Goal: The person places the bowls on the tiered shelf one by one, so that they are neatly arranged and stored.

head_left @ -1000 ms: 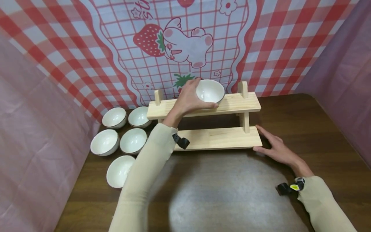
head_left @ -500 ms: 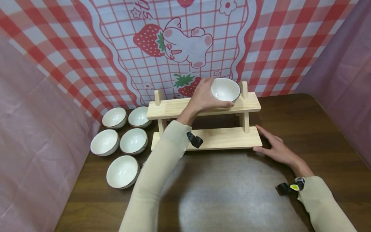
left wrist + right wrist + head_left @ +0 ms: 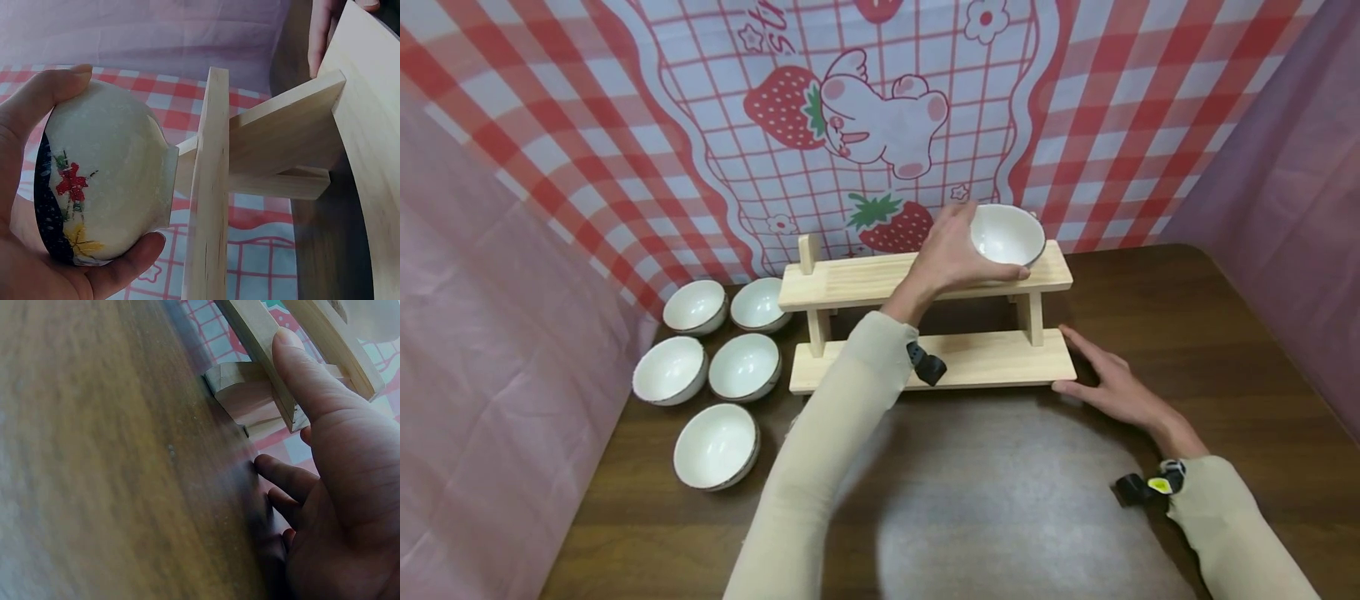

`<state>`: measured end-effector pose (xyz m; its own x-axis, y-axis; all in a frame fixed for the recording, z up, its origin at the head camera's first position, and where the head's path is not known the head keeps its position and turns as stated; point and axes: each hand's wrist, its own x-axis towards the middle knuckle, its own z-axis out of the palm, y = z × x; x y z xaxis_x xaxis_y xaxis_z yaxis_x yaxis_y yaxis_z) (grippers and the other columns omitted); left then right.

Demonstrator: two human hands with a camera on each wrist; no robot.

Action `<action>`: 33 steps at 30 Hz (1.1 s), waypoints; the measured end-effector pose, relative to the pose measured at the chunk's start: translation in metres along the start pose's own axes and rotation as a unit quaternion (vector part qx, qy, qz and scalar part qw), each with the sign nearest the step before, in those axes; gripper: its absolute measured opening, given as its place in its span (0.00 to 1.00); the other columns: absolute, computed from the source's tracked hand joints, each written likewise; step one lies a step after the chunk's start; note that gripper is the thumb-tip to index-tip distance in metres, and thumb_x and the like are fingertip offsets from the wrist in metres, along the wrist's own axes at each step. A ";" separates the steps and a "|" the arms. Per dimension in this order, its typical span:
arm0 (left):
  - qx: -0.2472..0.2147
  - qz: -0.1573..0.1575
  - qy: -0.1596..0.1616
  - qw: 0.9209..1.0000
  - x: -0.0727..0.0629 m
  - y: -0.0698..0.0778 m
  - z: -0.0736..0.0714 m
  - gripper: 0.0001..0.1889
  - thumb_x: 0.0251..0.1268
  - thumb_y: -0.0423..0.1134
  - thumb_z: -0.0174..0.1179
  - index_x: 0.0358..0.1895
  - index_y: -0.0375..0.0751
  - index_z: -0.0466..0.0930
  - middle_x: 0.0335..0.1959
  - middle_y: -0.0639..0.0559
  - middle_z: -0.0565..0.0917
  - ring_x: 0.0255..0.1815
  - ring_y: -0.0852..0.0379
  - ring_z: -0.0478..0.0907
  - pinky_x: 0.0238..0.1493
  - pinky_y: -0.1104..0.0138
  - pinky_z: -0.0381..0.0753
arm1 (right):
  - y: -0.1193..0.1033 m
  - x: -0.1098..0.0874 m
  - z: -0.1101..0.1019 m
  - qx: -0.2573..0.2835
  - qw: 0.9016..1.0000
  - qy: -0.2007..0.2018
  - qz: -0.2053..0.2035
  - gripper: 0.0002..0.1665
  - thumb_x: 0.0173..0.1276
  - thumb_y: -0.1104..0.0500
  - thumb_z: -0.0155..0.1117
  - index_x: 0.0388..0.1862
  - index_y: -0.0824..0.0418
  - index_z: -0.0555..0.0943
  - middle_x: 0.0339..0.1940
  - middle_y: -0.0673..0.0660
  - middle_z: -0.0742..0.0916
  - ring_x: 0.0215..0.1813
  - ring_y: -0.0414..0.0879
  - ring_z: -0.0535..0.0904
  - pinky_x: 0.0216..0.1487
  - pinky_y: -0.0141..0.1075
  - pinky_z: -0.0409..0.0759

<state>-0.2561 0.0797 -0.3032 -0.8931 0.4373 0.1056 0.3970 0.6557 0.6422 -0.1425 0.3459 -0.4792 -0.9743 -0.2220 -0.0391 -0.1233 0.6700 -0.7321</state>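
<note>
A white bowl (image 3: 1009,236) is in my left hand (image 3: 952,257), thumb in front and fingers behind. It is held over the right part of the upper shelf (image 3: 850,279) of a two-tier wooden rack. The left wrist view shows red and yellow flowers and a dark band on the bowl (image 3: 112,162); its foot is close to the shelf board (image 3: 209,187), and I cannot tell whether they touch. My right hand (image 3: 1116,390) touches the right end of the lower shelf (image 3: 985,358), fingers fairly straight. In the right wrist view its thumb lies against the board's end (image 3: 284,394).
Several more white bowls stand upright on the table at the left, among them a front bowl (image 3: 715,446) and one beside the rack (image 3: 760,304). A checked cloth (image 3: 1112,125) hangs close behind the rack. Pink curtains (image 3: 490,375) flank the brown table (image 3: 1000,500).
My left hand has carried the bowl rightward along the upper shelf, from near its middle to near its right end. The right hand has stayed at the lower shelf's end.
</note>
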 end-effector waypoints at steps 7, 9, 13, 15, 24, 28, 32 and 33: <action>0.009 0.002 0.001 1.000 0.004 0.004 0.008 0.60 0.38 0.61 0.78 0.77 0.44 0.58 0.71 0.46 0.67 0.63 0.54 0.70 0.59 0.65 0.80 | -0.001 -0.001 -0.001 -0.003 1.000 0.001 0.000 0.55 0.68 0.47 0.68 0.84 0.53 0.46 0.82 0.69 0.56 0.79 0.74 0.52 0.68 0.75 0.54; 0.007 0.001 0.000 1.000 0.004 0.004 0.010 0.60 0.38 0.61 0.78 0.77 0.44 0.58 0.71 0.46 0.67 0.63 0.55 0.70 0.59 0.65 0.80 | -0.001 -0.001 -0.001 -0.004 1.000 0.002 -0.004 0.55 0.68 0.48 0.68 0.84 0.54 0.47 0.82 0.69 0.56 0.79 0.74 0.52 0.68 0.75 0.55; 0.007 -0.003 -0.001 1.000 0.006 0.004 0.014 0.60 0.38 0.61 0.78 0.78 0.45 0.57 0.71 0.47 0.67 0.63 0.55 0.72 0.59 0.65 0.81 | -0.001 -0.001 0.000 -0.004 1.000 0.004 -0.007 0.55 0.68 0.48 0.69 0.84 0.54 0.47 0.82 0.69 0.57 0.78 0.74 0.53 0.68 0.74 0.56; 0.009 -0.004 -0.002 1.000 0.007 0.004 0.015 0.61 0.38 0.61 0.78 0.78 0.46 0.56 0.71 0.47 0.67 0.62 0.55 0.72 0.59 0.65 0.81 | -0.001 -0.001 0.000 -0.002 1.000 0.003 -0.006 0.55 0.68 0.48 0.69 0.84 0.54 0.47 0.82 0.69 0.57 0.79 0.74 0.53 0.68 0.74 0.56; 0.009 -0.008 0.001 1.000 0.010 0.004 0.017 0.61 0.39 0.61 0.78 0.79 0.45 0.56 0.70 0.47 0.67 0.61 0.55 0.72 0.58 0.65 0.81 | -0.001 0.001 -0.001 -0.003 1.000 0.001 -0.004 0.55 0.68 0.48 0.69 0.84 0.54 0.47 0.82 0.69 0.57 0.79 0.73 0.53 0.68 0.74 0.55; 0.010 -0.007 0.002 1.000 0.011 0.004 0.018 0.61 0.39 0.62 0.77 0.78 0.46 0.56 0.70 0.47 0.67 0.62 0.55 0.72 0.57 0.66 0.81 | 0.001 0.001 0.000 -0.001 1.000 0.002 -0.004 0.56 0.68 0.47 0.69 0.84 0.53 0.47 0.82 0.68 0.56 0.79 0.73 0.52 0.69 0.74 0.54; 0.014 -0.004 -0.001 1.000 0.012 0.005 0.019 0.60 0.39 0.62 0.77 0.78 0.45 0.56 0.70 0.46 0.67 0.62 0.55 0.73 0.57 0.67 0.81 | 0.001 0.001 0.000 0.001 1.000 0.001 -0.002 0.56 0.68 0.47 0.69 0.84 0.53 0.47 0.83 0.68 0.56 0.80 0.73 0.52 0.69 0.74 0.54; 0.015 -0.004 -0.002 1.000 0.013 0.005 0.019 0.60 0.40 0.62 0.77 0.78 0.45 0.56 0.70 0.46 0.67 0.62 0.55 0.73 0.57 0.67 0.81 | 0.000 0.000 0.000 0.001 1.000 0.002 -0.004 0.55 0.68 0.48 0.69 0.84 0.53 0.47 0.82 0.68 0.57 0.79 0.73 0.52 0.69 0.74 0.55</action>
<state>-0.2613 0.1001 -0.3129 -0.8954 0.4345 0.0971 0.3960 0.6777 0.6195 -0.1429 0.3462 -0.4794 -0.9741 -0.2242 -0.0312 -0.1301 0.6672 -0.7334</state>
